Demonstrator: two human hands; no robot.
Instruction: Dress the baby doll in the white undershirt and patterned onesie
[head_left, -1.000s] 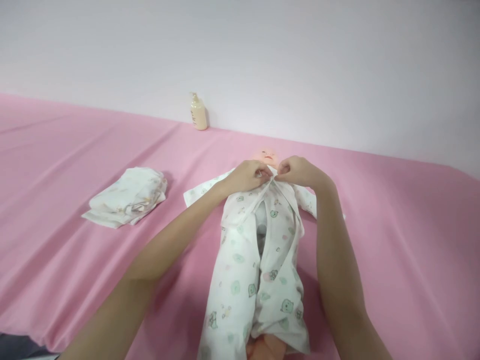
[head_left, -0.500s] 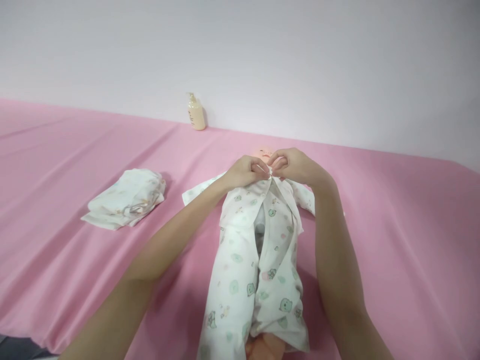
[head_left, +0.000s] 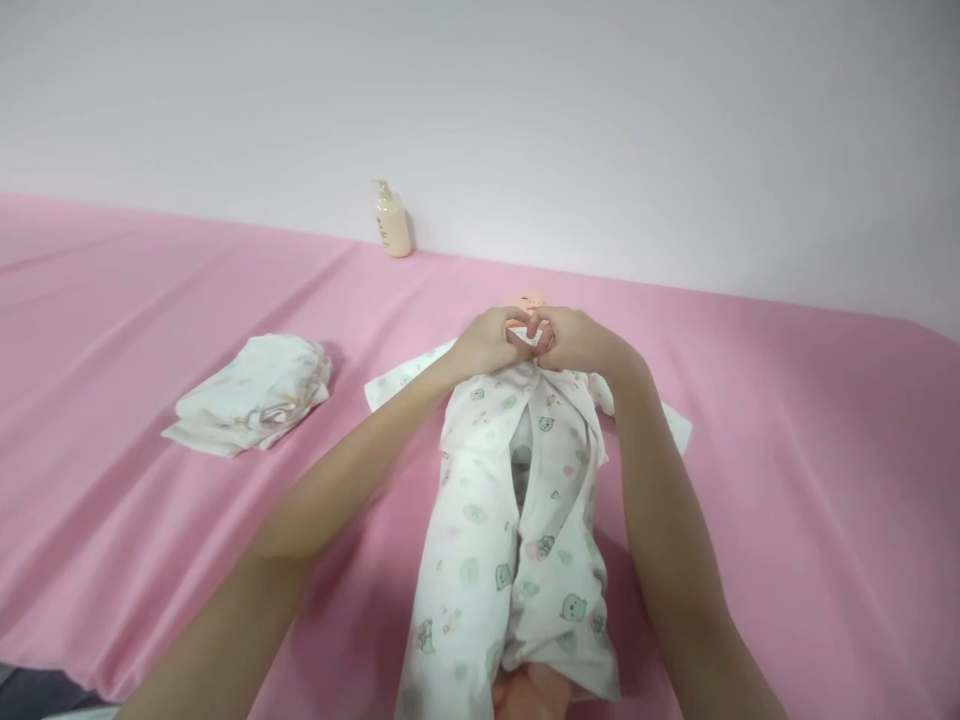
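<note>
A baby doll (head_left: 531, 303) lies on its back, dressed in a white long-sleeved baby top (head_left: 480, 405) and matching pants (head_left: 461, 545) printed with green animals. My left hand (head_left: 491, 342) and my right hand (head_left: 574, 340) meet at the top's neckline, just below the doll's head. Both have their fingers pinched together on the top's front edges; the fastening between the fingertips is too small to make out. Below my hands the front edges part, and grey shows through the gap between the pant legs. One bare foot (head_left: 532, 692) sticks out at the bottom.
Pink cloth (head_left: 787, 500) covers the surface, with creases on the left. A folded pile of white printed cloth (head_left: 251, 395) lies left of the doll. Against the pale wall (head_left: 480, 120) at the back stands a cream pump bottle (head_left: 393, 222).
My right hand has moved left and slightly down, closer to my left hand at the neckline. The upper front edges now lie closer together, and more of the doll's right-hand-side sleeve shows.
</note>
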